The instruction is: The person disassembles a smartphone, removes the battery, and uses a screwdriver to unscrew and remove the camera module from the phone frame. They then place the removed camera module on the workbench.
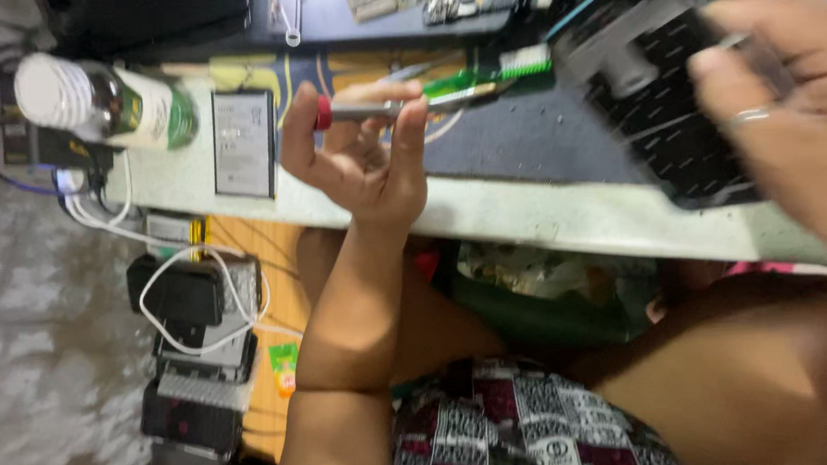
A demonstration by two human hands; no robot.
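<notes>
Head view. The left hand (365,155) forms the central grip: fingers pressed together around a slim metal screwdriver (384,112) with a red end cap. The tool's long axis runs from nine to three o'clock, its cap at the nine o'clock end and its shaft passing out of the fingers toward three o'clock. The right hand (796,115), blurred at two o'clock, wears a ring and pinches a thin dark object against a black device (677,135); what that object is cannot be told. The device lies at three o'clock from the left grip, near the tool's working end, and the right hand is the nearer of the two to it. Between them, just beside the shaft, lies a green-handled brush (490,71). At nine o'clock rest a flat grey battery (244,142) and, farther out, a capped bottle (99,104) on its side. All sit on the pale-edged surface (553,214). Chargers and white cables (202,295) lie below at seven o'clock.
</notes>
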